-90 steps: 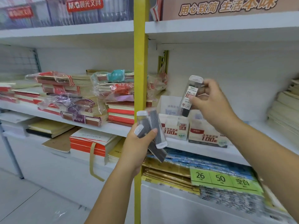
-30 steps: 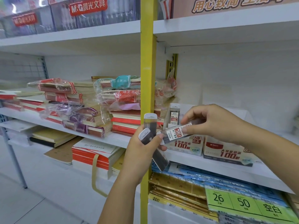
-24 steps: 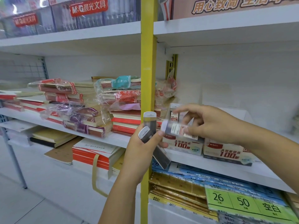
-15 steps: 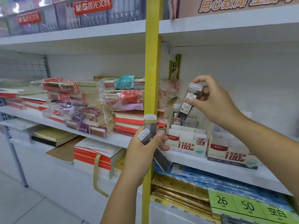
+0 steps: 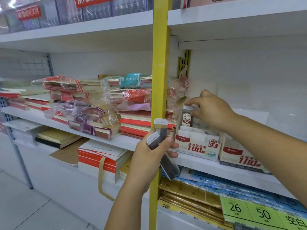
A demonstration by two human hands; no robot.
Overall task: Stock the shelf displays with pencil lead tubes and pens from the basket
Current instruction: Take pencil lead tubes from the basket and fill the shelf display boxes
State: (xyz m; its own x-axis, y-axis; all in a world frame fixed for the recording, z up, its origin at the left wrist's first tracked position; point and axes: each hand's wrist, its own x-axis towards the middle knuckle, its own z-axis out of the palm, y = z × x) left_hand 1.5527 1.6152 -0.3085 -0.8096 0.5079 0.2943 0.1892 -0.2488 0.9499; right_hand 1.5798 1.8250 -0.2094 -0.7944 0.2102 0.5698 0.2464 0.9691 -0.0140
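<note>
My left hand (image 5: 150,152) grips two pencil lead tubes (image 5: 160,128), clear with white caps, in front of the yellow shelf post. My right hand (image 5: 211,110) pinches the white cap of another lead tube (image 5: 186,119), which stands upright in a back slot of the white-and-red display box (image 5: 197,147) on the middle shelf. A second display box (image 5: 239,159) stands to its right, partly hidden by my forearm. No basket or pens are in view.
A yellow upright post (image 5: 160,63) divides the shelving. Wrapped stacks of exercise books (image 5: 126,103) fill the shelf to the left. Blue and gold packs (image 5: 191,188) and green price tags (image 5: 249,211) lie below. The upper shelf (image 5: 232,17) overhangs.
My right hand took a tube from my left hand, lifted it, then lowered it into the display box. My left hand holds two tubes instead of three.
</note>
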